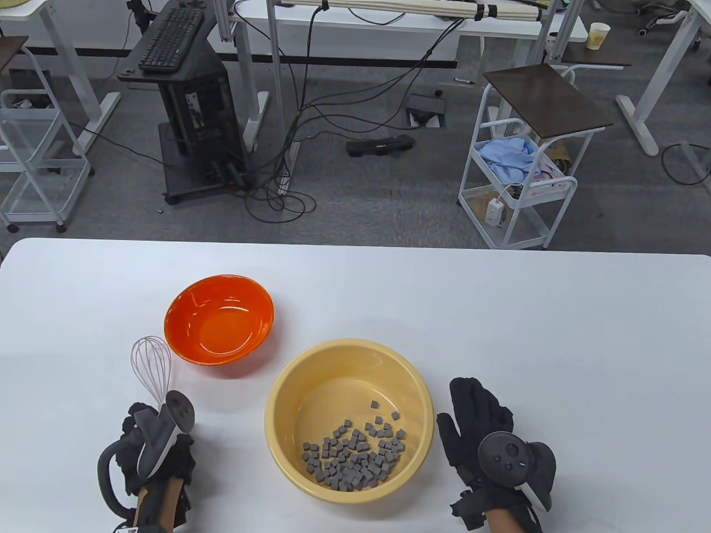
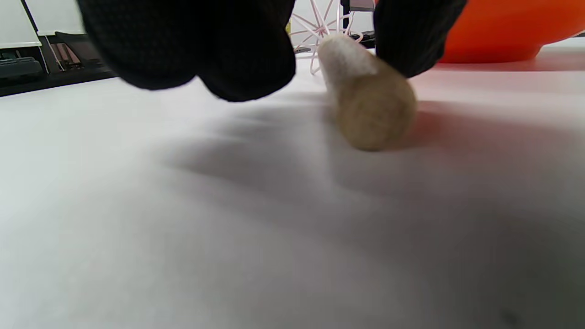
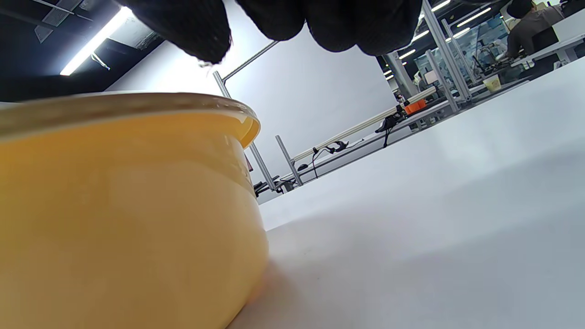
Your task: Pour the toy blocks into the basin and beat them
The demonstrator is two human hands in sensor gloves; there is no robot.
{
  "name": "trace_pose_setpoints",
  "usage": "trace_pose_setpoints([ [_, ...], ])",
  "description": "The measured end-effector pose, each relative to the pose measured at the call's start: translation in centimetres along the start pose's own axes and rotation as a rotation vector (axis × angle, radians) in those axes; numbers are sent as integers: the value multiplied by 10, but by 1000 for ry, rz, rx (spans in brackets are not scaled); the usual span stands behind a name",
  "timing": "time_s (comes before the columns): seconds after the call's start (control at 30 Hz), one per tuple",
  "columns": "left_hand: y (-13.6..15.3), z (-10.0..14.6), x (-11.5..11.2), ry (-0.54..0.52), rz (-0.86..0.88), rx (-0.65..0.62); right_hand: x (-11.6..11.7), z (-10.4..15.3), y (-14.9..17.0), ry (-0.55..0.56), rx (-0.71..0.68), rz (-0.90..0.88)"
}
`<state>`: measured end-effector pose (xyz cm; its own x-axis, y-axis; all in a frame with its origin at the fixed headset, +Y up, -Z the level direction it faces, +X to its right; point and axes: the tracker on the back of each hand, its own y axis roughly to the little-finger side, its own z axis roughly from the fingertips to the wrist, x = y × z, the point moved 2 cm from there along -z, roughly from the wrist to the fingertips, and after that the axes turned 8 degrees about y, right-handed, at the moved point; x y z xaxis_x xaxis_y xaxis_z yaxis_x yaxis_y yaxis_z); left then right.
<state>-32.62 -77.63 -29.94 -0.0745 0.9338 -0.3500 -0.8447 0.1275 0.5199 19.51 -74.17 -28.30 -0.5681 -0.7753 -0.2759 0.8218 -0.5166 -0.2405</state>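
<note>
The yellow basin (image 1: 276, 408) stands at the table's front middle, and several small grey toy blocks (image 1: 355, 455) lie in its near half. A whisk (image 1: 151, 363) lies to its left, its wooden handle (image 2: 370, 109) flat on the table. My left hand (image 1: 133, 425) hovers over that handle. Its fingers (image 2: 219, 55) hang down on either side, one touching the handle's right side, the others apart from it. My right hand (image 1: 472, 413) lies flat on the table just right of the basin (image 3: 114, 205), fingers (image 3: 320, 18) straight.
An empty orange bowl (image 1: 222, 327) sits behind the whisk, left of the basin; it also shows at the top right of the left wrist view (image 2: 493, 32). White tabletop (image 1: 555, 333) stretches to the right and back.
</note>
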Motion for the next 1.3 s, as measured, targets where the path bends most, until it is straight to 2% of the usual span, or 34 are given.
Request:
trace_pose_setpoints([
  [0.1, 0, -5, -7, 46, -2, -8, 1, 0, -1, -2, -3, 1],
  [0.23, -3, -6, -8, 47, -12, -24, 2, 0, -1, -2, -1, 2],
  [0.37, 3, -8, -6, -23, -6, -14, 0, 0, 0, 4, 10, -1],
  [0.57, 25, 4, 14, -202, 149, 20, -2, -1, 1, 18, 21, -7],
  [0.73, 30, 26, 30, -398, 216, -66, -4, -1, 3, 29, 41, -48],
  [0.87, 23, 49, 47, -628, 261, -251, -7, -1, 1, 43, 35, -72],
  [0.97, 11, 66, 54, -721, 269, -423, -10, -1, -1, 59, 32, -104],
  [1.1, -7, 87, 61, -754, 322, -603, -10, -1, -4, 63, 32, -166],
  [1.2, -21, 100, 59, -775, 392, -798, -6, 0, -8, 39, 29, -195],
  [1.3, -30, 109, 57, -766, 441, -929, -1, 1, -11, 7, 27, -182],
])
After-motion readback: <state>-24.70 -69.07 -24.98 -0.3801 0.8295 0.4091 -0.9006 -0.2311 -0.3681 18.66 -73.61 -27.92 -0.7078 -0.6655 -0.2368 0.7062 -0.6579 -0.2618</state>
